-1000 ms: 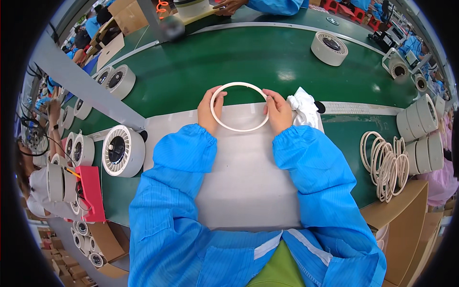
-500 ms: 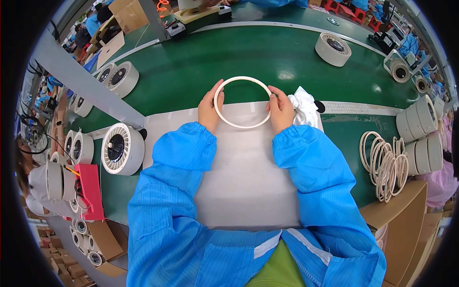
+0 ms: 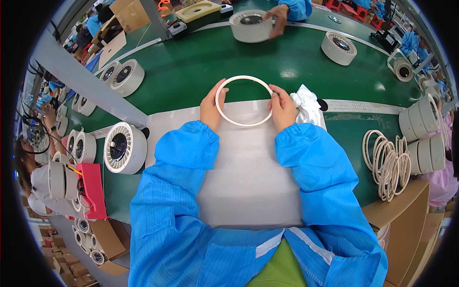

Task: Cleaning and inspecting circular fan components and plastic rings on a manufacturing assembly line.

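I hold a thin white plastic ring (image 3: 244, 79) between both hands, above the far edge of a grey mat (image 3: 248, 177). My left hand (image 3: 211, 107) grips its left side, my right hand (image 3: 283, 107) its right side. Both arms wear blue sleeves. A crumpled white cloth (image 3: 307, 104) lies just right of my right hand. A round white fan-like housing (image 3: 125, 147) stands on the green belt (image 3: 201, 67) to the left of my left sleeve.
A pile of white rings (image 3: 387, 162) lies at the right, with stacked round housings (image 3: 425, 129) beyond. More housings (image 3: 123, 76) sit on the belt's far left and at far right (image 3: 338, 47). Across the belt, another person's hand (image 3: 277, 16) rests on a housing. A red tray (image 3: 93, 189) is at the left.
I have lifted the ring slightly away from me. Across the belt, a housing with a person's hand on it has come into view.
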Demonstrator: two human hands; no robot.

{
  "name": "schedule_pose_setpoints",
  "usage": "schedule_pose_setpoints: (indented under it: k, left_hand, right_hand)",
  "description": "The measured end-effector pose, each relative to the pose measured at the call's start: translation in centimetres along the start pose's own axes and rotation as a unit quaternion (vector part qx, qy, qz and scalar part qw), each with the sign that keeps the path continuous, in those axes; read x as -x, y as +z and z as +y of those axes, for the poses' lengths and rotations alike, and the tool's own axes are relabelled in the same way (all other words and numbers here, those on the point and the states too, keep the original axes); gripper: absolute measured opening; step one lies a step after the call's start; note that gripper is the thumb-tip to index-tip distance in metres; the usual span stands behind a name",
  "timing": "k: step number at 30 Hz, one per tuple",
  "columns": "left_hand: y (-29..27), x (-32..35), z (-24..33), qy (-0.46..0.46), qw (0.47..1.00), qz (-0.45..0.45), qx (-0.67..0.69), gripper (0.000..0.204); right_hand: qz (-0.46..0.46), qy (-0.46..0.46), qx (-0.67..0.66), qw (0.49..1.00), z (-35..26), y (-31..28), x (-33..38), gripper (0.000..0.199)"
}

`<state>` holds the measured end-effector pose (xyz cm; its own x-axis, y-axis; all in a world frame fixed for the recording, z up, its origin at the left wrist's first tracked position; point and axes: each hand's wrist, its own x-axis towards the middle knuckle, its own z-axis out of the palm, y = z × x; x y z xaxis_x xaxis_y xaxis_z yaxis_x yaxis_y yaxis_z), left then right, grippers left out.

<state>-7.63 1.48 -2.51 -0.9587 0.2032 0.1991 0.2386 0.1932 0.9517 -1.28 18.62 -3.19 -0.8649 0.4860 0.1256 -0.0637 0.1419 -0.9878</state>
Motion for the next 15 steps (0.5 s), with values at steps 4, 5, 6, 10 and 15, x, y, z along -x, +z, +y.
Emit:
schedule_pose_setpoints:
  k: [4,5,6,10,15]
  left_hand:
    - [0.1,0.0,-0.1,0.008,1.0,0.008,0.009,0.032]
    - [0.1,0.0,-0.1,0.011,1.0,0.012,0.009,0.031]
    - [0.1,-0.1,-0.2,0.013,1.0,0.017,0.009,0.03]
    - [-0.8,-0.6,-0.2,0.007,0.998,-0.004,-0.057,0.041]
    - [-4.7,-6.2,-0.8,0.105,0.719,0.067,-0.684,0.075]
  right_hand:
    - [-0.005,-0.003,-0.019,1.0,0.2,0.1,0.0,0.028]
    - [-0.005,0.0,-0.032,0.999,0.3,0.2,0.0,0.03]
    - [-0.005,0.003,-0.046,0.999,0.3,0.2,-0.1,0.031]
    - [-0.025,-0.058,-0.087,0.994,0.8,0.3,-0.4,0.037]
    - [-0.027,-0.083,0.036,0.996,1.7,0.6,-0.8,0.043]
